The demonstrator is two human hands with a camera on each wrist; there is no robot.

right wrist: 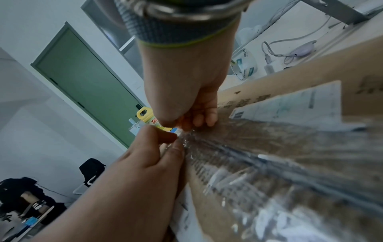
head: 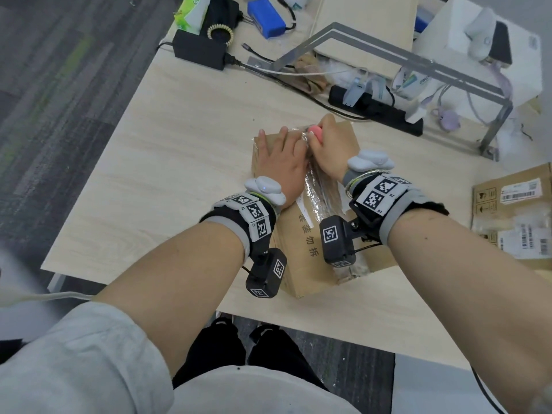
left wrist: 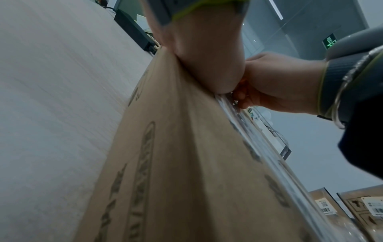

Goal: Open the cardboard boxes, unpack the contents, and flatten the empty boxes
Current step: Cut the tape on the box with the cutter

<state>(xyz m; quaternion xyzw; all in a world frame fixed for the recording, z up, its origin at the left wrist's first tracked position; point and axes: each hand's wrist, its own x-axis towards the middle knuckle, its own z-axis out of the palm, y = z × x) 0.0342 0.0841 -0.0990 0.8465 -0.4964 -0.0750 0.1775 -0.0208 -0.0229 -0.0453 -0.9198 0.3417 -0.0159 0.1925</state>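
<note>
the box [head: 301,234] lies on the tabletop [head: 179,144], its taped top seam running away from the person. the left hand [head: 282,165] rests flat on the top, fingers straight, its grip open. the right hand [head: 328,147] is curled round a pink tool [head: 317,133] at the far end of the tape [head: 321,192]. only the head view shows the pink tool; in the right wrist view the fist [right wrist: 186,91] hides it, and the left hand's fingers [right wrist: 165,135] lie just beside the crinkled tape [right wrist: 259,160]. the left wrist view shows the box side [left wrist: 186,163] from low down, its print too blurred to read. on the top, dark characters read "勿拆". a white bag [head: 410,82] past the box bears "deli". two more boxes [head: 513,210] with barcode labels lie at the right.
</note>
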